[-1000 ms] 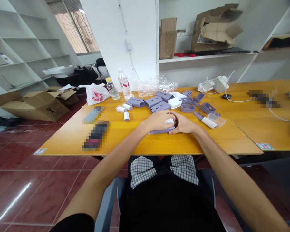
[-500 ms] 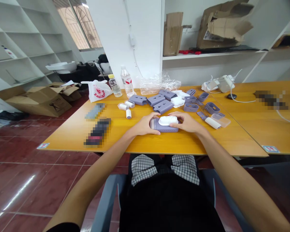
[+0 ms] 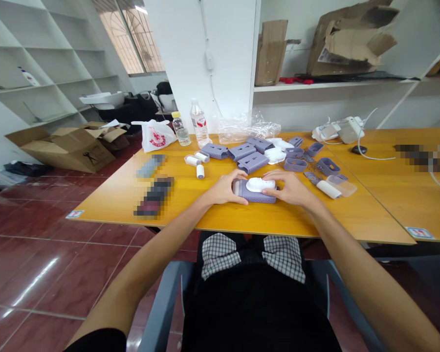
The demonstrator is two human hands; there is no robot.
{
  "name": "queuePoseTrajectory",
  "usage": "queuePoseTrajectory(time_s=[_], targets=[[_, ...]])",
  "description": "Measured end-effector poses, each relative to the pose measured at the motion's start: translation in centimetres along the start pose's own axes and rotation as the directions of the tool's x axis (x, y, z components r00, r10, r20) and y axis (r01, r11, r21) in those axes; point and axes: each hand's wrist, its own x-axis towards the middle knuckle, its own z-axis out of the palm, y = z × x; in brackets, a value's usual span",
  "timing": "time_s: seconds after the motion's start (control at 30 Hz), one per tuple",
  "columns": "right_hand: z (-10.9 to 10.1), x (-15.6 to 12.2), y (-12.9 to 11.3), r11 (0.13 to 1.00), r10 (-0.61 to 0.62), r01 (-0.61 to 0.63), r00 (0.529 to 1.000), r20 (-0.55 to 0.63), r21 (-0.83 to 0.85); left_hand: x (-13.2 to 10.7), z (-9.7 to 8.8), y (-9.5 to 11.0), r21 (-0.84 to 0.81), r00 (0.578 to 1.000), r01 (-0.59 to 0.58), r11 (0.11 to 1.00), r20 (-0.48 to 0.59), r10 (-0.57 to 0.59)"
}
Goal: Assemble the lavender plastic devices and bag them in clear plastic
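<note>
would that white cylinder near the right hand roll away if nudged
Likely yes: the white cylinder lies on its side on the smooth wooden table, so a nudge could roll it. Its round body looks rigid, and probably light for its size, though the picture cannot confirm weight.

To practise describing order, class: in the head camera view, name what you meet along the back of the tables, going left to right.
white carrier bag → yellow-capped plastic bottle → taller water bottle → crumpled clear plastic wrap → white corded devices
</note>
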Motion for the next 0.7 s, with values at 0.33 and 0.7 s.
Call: queuePoseTrajectory(time_s=[0.33, 0.7], targets=[[-0.4, 0.2, 0.4, 0.998, 0.024, -0.024, 1.000, 0.004, -0.054, 0.4, 0.0, 0.3, 0.052, 1.000, 0.011, 0.999, -0.027, -0.009], [-0.5, 0.9, -0.6, 0.986, 0.005, 0.006, 0.998, 0.062, -0.167, 0.4, 0.2, 0.2, 0.118, 0.999, -0.018, 0.993, -0.033, 0.022]])
